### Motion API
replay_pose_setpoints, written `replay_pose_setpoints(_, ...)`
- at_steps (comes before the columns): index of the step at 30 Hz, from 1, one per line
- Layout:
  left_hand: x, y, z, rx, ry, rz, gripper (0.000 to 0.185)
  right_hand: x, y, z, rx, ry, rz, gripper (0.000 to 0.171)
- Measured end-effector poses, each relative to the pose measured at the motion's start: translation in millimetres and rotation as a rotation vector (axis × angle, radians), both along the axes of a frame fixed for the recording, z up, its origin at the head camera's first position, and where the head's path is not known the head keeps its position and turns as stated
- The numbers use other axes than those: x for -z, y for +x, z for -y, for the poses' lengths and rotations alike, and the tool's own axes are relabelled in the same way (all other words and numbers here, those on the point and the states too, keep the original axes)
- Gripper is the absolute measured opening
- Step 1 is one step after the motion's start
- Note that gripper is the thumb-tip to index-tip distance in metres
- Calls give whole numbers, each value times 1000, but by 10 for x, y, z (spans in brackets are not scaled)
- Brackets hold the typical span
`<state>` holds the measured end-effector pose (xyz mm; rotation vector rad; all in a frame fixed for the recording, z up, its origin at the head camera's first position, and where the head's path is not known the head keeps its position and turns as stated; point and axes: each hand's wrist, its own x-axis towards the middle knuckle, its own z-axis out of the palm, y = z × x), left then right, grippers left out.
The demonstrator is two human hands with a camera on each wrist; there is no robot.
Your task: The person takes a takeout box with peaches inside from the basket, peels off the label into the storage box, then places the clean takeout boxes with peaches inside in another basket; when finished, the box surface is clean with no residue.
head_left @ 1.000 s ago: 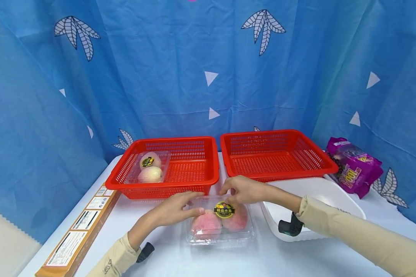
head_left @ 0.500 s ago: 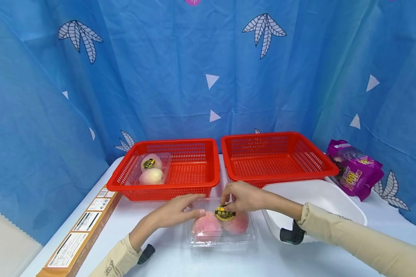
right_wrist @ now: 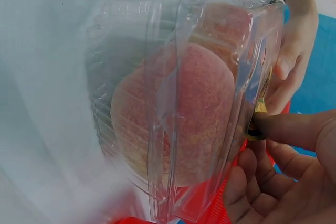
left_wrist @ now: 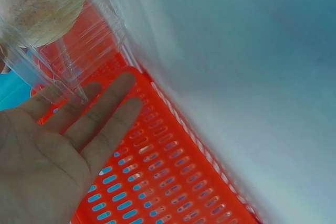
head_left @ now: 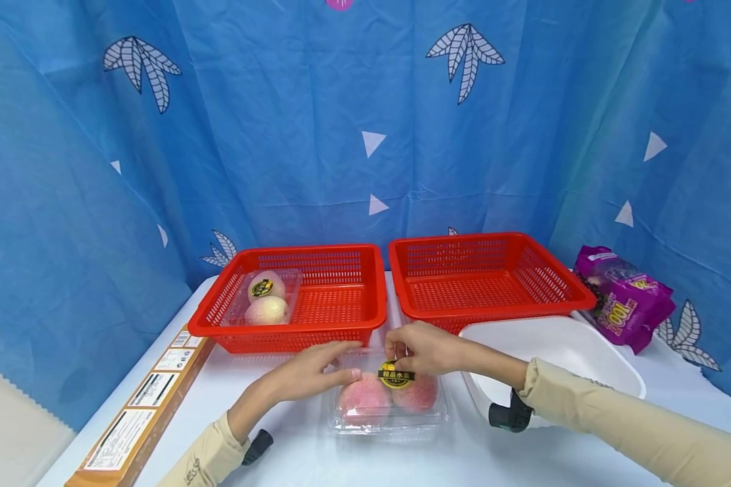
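Observation:
A clear plastic clamshell box (head_left: 396, 423) with pink peaches (head_left: 363, 399) inside rests on the white table, its lid closed. On the lid lies a round black-and-yellow label (head_left: 396, 375). My left hand (head_left: 307, 370) lies along the box's left side, fingers straight and thumb over the lid; in the left wrist view, the palm and fingers (left_wrist: 94, 124) are at the plastic. My right hand (head_left: 423, 348) is over the lid with curled fingers. In the right wrist view, its thumb (right_wrist: 294, 128) presses on the label, covering part of it.
A red basket (head_left: 335, 333) behind the left hand contains another peach box (head_left: 274, 291). A second red basket (head_left: 493, 312) stands to its right. Near the right forearm is a white tub (head_left: 621, 365), with a purple bag (head_left: 624, 304) beyond. A long brown carton (head_left: 140, 406) lies left.
My right hand has brought its fingertips onto the label from just above it and shifted slightly left. The left hand and the peach box stay in place; the view tilted slightly.

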<state>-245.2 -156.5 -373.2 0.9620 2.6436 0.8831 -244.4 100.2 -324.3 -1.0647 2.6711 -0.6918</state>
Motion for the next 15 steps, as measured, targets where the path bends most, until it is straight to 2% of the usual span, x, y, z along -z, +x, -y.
replay_pose_setpoints(9, -5, 4, -7, 1, -5, -4, 65, -14, -27, -43, 4, -72, 109, 9)
replay_pose_setpoints(15, -8, 8, -7, -5, -8, 9, 66, -24, -18, -86, -5, -129, 217, 10)
